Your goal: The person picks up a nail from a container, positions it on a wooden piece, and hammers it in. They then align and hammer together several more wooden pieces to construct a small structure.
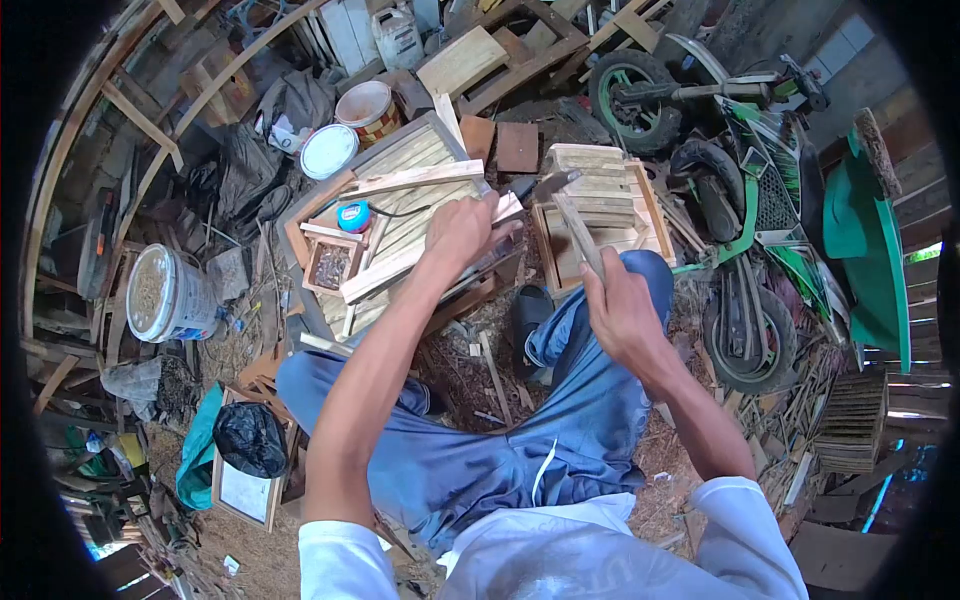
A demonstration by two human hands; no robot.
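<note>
Near the centre of the frame, the left hand (463,236) closes over the upper end of a pale strip (395,268), fingers curled round the wood and pinching it (the undersides of the fingers are hidden). The strip slants from the middle left up to that hand, across a slatted bench (420,155).

Right of centre, the right hand (627,318) is wrapped around the handle of a hammer (581,232), the thumb laid along the wood. The hammer tilts up and to the left, its head near the strip's upper end; whether the two touch, I cannot tell.

A second strip (410,180) lies higher on the bench. Towards the bench's left side sit a small box (333,240) with little dark bits in it and, just beside it, a blue tub (352,217). Right of the bench, in the upper middle, stands a crate (655,210) with slats across its top.

At the middle left is a white bucket (192,300); at the lower left, a black bag (250,440) lies on a framed panel (245,492). A motorbike (775,205) fills the upper right, with a green sheet (865,250) beside it.
</note>
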